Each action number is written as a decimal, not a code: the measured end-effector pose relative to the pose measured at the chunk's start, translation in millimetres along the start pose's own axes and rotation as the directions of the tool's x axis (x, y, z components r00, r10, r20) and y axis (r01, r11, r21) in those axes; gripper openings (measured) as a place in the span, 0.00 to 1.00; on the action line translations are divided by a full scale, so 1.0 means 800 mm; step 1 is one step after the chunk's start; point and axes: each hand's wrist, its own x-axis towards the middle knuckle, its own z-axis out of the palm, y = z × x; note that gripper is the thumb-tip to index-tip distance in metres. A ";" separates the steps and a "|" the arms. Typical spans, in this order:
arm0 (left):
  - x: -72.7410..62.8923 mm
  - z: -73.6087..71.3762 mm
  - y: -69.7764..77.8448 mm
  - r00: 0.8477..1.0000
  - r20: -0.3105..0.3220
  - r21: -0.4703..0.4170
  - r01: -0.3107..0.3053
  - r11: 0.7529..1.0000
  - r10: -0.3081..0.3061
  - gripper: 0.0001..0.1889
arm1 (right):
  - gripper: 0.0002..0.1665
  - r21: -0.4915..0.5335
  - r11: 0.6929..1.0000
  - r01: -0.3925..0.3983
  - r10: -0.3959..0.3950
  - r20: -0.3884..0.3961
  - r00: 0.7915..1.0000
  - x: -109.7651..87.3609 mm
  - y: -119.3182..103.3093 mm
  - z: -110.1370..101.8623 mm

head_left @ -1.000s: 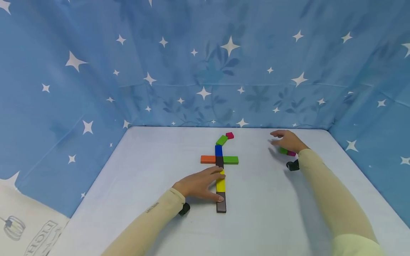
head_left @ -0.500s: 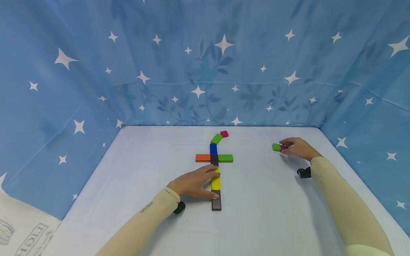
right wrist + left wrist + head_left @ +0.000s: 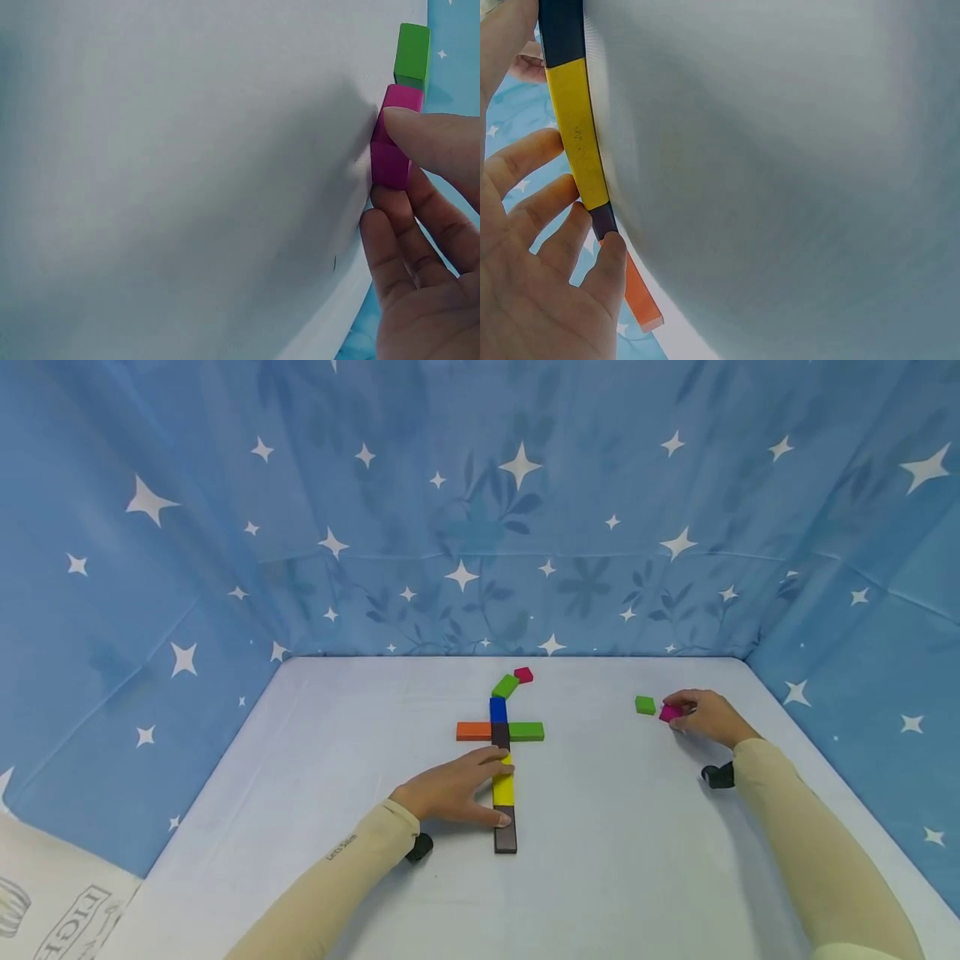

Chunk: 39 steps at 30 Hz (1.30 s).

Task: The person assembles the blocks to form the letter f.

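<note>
In the head view my left hand [image 3: 459,789] rests over a column of flat blocks. Its fingertips touch the yellow block [image 3: 503,791], and the thumb lies on the dark block [image 3: 506,837] at the near end. Another dark block [image 3: 604,221] and the orange block [image 3: 639,292] show past the fingers in the left wrist view. Over on the right side, my right hand [image 3: 711,717] pinches a magenta block [image 3: 669,714] between thumb and fingers. Just left of it lies a green block [image 3: 645,705], with a small gap between the two in the head view.
Beyond the column sit a blue block [image 3: 498,710], a slanted green block [image 3: 506,686] and a small red block [image 3: 523,675]. A long green block [image 3: 527,732] juts out to the right. A starry blue curtain [image 3: 457,510] borders the white table [image 3: 360,710].
My right hand has come down from above the green and magenta blocks and gripped the magenta one, which now sits slightly apart from the green. The left hand stays on the column.
</note>
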 end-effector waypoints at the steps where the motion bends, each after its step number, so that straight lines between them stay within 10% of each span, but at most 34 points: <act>1: 0.000 0.000 0.000 1.000 -0.001 -0.002 0.000 1.000 0.000 0.44 | 0.29 -0.004 1.000 0.005 -0.005 -0.005 1.000 0.000 0.000 0.000; 39: -0.005 -0.002 -0.003 0.999 -0.021 -0.019 -0.026 0.999 0.025 0.43 | 0.25 0.068 0.987 0.144 -0.144 -0.013 0.990 0.100 -0.102 0.043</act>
